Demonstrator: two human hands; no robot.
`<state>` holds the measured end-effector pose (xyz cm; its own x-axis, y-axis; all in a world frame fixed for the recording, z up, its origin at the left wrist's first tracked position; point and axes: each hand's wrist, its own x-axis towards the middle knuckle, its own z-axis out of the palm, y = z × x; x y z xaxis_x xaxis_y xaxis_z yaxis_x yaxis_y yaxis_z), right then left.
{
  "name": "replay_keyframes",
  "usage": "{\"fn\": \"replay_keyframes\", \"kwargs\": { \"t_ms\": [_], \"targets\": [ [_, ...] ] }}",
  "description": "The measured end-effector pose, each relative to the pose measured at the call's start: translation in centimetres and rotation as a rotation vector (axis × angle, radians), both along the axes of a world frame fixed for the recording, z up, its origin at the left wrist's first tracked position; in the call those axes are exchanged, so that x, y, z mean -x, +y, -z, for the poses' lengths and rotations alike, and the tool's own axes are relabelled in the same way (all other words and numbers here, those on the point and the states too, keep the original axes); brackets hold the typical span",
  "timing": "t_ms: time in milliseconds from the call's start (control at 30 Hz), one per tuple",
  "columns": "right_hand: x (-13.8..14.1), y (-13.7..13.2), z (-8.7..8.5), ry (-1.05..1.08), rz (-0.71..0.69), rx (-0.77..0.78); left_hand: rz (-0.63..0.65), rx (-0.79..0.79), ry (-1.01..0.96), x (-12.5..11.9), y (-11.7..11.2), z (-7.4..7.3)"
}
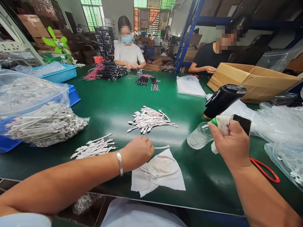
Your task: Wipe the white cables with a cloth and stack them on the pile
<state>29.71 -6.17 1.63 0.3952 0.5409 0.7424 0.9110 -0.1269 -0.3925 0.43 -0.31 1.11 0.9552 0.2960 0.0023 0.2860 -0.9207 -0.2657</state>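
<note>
My left hand [138, 152] is closed in a pinch on a short white cable [162, 147], just above a crumpled white cloth [158, 171] lying on the green table [118, 101]. My right hand [233, 145] is closed around a white rag [222, 124] pressed to the green cap of a clear plastic bottle [200, 136] that lies tilted on its side. A dark phone [242, 123] shows behind the right fingers. A small pile of white cables [94, 147] lies left of my left hand and a larger pile [149, 119] lies further out.
A black tumbler [222, 100] leans by the bottle. Red-handled scissors [265, 170] lie at right, beside plastic bags [284, 132]. A bag of white cables [35, 119] rests on blue trays at left. A cardboard box [251, 80] stands at back right. Two people work at the far side by black cable bundles [111, 71].
</note>
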Motion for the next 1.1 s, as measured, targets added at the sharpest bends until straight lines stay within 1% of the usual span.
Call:
{"fn": "replay_keyframes", "kwargs": {
  "t_ms": [67,167,200,233,267,300,333,367,400,433,500,567,700,767,867,933,1033,1100],
  "targets": [
    [0.0,-0.6,0.0,0.001,0.016,-0.014,0.008,0.0,-0.021,-0.6,-1.2,0.0],
    [0.5,-2.6,-0.1,-0.039,0.113,-0.178,0.021,0.052,0.039,-1.3,-2.5,1.0],
    [1.0,-3.6,-0.1,-0.064,0.116,-0.225,0.012,0.074,0.067,-1.4,-2.7,1.4],
    [1.6,-4.5,0.0,-0.094,0.078,-0.237,-0.004,0.094,0.088,-1.4,-2.7,1.7],
    [2.4,-5.4,0.1,-0.1,-0.039,-0.17,-0.024,0.11,0.098,-1.3,-2.7,1.9],
    [3.2,-6.2,0.2,-0.106,-0.209,-0.085,-0.043,0.122,0.094,-1.0,-2.7,1.9],
    [4.0,-6.9,0.3,-0.091,-0.359,0.04,-0.057,0.131,0.074,-0.7,-2.6,1.8],
    [4.8,-7.3,0.4,-0.079,-0.472,0.168,-0.068,0.14,0.046,-0.4,-2.6,1.6],
    [5.5,-7.5,0.6,-0.07,-0.554,0.27,-0.071,0.15,0.015,-0.1,-2.5,1.4],
    [6.1,-7.4,0.8,-0.067,-0.603,0.361,-0.067,0.163,-0.013,0.2,-2.5,1.2],
    [7.3,-6.8,1.3,-0.109,-0.641,0.479,-0.045,0.186,-0.061,0.5,-2.4,1.2],
    [8.3,-5.7,1.9,-0.197,-0.656,0.548,-0.012,0.201,-0.101,0.5,-2.4,1.7],
    [10.0,-3.8,3.4,-0.404,-0.723,0.614,0.047,0.244,-0.165,0.0,-2.0,3.4],
    [10.2,-3.5,4.0,-0.511,-0.751,0.635,0.049,0.263,-0.168,-0.1,-1.9,3.9],
    [9.5,-3.9,4.0,-0.645,-0.765,0.648,0.051,0.275,-0.143,-0.2,-1.8,3.8],
    [8.8,-4.3,3.8,-0.686,-0.766,0.647,0.053,0.286,-0.124,-0.2,-1.7,3.5],
    [8.2,-4.5,3.7,-0.662,-0.767,0.638,0.057,0.317,-0.124,-0.3,-1.6,3.3],
    [8.6,-4.2,4.0,-0.597,-0.769,0.628,0.058,0.335,-0.135,-0.3,-1.6,3.3]
  ]
}}
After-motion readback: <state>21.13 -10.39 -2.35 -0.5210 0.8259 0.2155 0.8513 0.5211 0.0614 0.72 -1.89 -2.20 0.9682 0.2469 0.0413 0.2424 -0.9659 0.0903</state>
